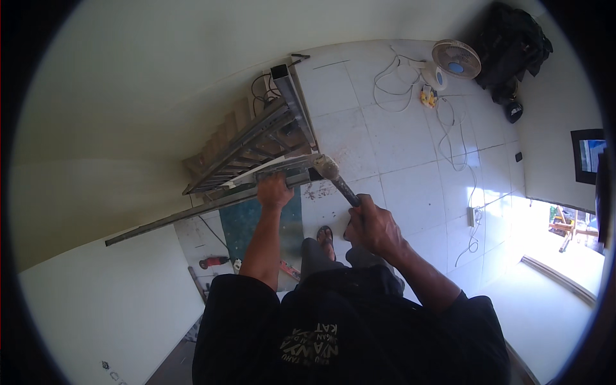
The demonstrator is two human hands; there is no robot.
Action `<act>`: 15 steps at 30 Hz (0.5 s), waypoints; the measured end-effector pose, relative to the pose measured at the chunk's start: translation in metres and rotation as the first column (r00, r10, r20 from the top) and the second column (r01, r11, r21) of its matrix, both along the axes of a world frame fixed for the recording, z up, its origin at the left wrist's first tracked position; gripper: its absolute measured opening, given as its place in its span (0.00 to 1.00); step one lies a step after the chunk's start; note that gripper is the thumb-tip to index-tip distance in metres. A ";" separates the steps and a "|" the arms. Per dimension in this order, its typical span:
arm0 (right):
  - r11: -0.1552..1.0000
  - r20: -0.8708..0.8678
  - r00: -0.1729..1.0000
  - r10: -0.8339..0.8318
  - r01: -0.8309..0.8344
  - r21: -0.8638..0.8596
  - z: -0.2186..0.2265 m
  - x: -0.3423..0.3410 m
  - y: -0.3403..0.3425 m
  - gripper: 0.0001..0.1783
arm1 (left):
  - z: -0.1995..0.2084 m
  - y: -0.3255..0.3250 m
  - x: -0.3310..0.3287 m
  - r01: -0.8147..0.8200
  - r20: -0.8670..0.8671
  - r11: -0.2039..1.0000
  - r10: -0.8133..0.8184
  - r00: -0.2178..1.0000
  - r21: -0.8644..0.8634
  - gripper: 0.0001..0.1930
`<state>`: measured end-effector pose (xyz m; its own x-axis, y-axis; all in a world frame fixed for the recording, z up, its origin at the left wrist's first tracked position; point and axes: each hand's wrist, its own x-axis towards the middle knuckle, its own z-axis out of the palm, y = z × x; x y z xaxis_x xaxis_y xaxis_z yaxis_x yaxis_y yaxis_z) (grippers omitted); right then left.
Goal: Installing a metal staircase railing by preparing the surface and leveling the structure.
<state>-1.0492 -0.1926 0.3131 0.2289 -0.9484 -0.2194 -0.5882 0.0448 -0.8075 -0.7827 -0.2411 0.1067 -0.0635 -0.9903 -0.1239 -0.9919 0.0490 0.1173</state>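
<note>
My right hand [375, 224] is wrapped round the handle of a hammer [345, 190], its head up against the end of the grey metalwork. My left hand [274, 191] is closed on a grey metal bar [296, 165] at the lower part of a metal stair railing [247, 142]. The fingertips are partly hidden behind the bar. A square metal post [290, 96] rises at the railing's near end. Below my left hand, a long metal rail [173, 218] runs off to the left.
Steps [221, 131] descend behind the railing. A red power tool [213, 262] lies on the floor at left, beside a dark green mat [260, 221]. A fan [456, 59], loose white cables [443, 128] and black bags [510, 48] are at the far right. A bright doorway [568, 231] opens at right.
</note>
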 end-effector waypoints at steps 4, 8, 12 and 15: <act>0.992 -0.133 0.985 0.109 -0.100 0.075 -0.011 -0.002 -0.015 0.11 | 0.001 -0.007 0.003 -0.013 -0.023 0.999 0.012 1.000 -0.044 0.16; 0.998 -0.030 0.997 0.069 -0.068 0.016 -0.012 -0.003 -0.006 0.11 | 0.001 -0.001 0.003 -0.028 -0.012 0.998 0.028 1.000 -0.062 0.15; 0.989 -0.108 0.987 0.120 -0.109 0.097 -0.020 0.002 -0.014 0.11 | 0.006 -0.007 0.002 -0.026 -0.026 1.000 0.027 0.999 0.010 0.14; 0.990 -0.004 0.999 0.053 -0.052 0.129 -0.019 -0.002 -0.006 0.11 | 0.005 0.000 0.001 -0.043 0.001 0.999 0.043 0.999 -0.016 0.13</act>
